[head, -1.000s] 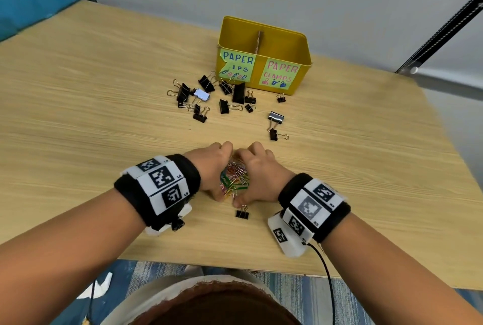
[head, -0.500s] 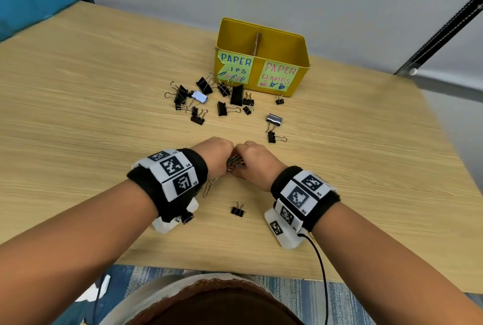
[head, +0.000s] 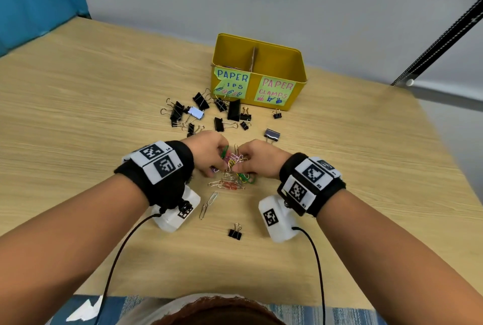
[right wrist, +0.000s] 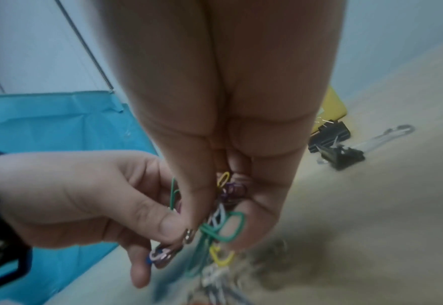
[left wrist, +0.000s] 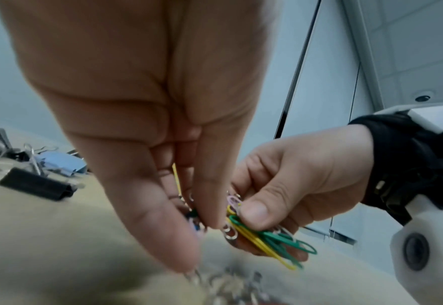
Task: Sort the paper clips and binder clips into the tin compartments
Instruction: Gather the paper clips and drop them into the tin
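A: Both hands were up over the middle of the worktop (head: pixel 78 115), and they were sharing one tangled bunch of coloured paper clips (head: pixel 234 160).

B: That's how it looked from the wrists too. The left hand (head: pixel 209 153) had its thumb and fingertips pinched on the bunch, and the right hand (head: pixel 257 158) pinched the same bunch from the other side, thumb pressed on green and yellow clips.

A: And not all of them came up. A loose heap of paper clips (head: pixel 231 182) lay on the worktop right beneath the hands, with two silver clips (head: pixel 208 204) lying just nearer the person.

B: One small binder clip (head: pixel 235 232) sat alone between the two wrists, nearer the front edge.

A: Further back, the scatter of black binder clips (head: pixel 203 113) was spread in front of the yellow tin (head: pixel 298 63), a few of them right up against its front wall.

B: The tin stood at the far side, split by a divider. Its left label read "PAPER", with "IPS" under a torn bit; its right label read "PAPER CLAMPS".

A: A few clips showed in the left compartment. The right one's floor I couldn't see.
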The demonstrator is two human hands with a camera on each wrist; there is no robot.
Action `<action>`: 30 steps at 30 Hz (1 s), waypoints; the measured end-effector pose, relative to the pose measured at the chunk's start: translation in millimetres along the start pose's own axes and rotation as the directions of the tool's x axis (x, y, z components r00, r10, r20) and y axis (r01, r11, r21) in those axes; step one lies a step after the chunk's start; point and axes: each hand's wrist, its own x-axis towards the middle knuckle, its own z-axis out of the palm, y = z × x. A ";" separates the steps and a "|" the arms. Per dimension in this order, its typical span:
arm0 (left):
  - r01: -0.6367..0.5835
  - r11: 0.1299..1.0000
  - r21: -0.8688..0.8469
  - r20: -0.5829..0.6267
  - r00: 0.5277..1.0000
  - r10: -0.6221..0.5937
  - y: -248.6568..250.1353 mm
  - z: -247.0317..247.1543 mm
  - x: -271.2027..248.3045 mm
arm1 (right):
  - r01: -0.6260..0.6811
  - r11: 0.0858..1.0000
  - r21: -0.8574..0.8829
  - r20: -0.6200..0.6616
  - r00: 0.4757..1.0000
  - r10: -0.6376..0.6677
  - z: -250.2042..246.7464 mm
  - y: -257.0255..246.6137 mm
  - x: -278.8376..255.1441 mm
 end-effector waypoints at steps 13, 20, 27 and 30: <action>-0.219 0.956 -0.197 -0.413 0.903 0.122 57.5 -137.5 61.0 | 0.152 0.918 0.367 -0.322 0.946 -0.028 -144.7 -47.6 68.1; -0.148 0.981 -0.122 -0.519 0.852 0.064 62.9 -157.0 94.2 | 0.029 0.962 0.273 -0.436 0.895 0.096 -159.9 -51.9 128.9; -0.093 0.992 0.088 -0.567 0.814 0.127 59.6 -149.0 95.5 | -0.010 0.974 0.225 -0.438 0.892 0.110 -157.1 -51.7 126.8; -0.112 0.985 0.134 -0.598 0.783 0.171 62.0 -143.6 85.5 | 0.010 0.980 0.198 -0.499 0.862 0.092 -152.4 -52.2 107.4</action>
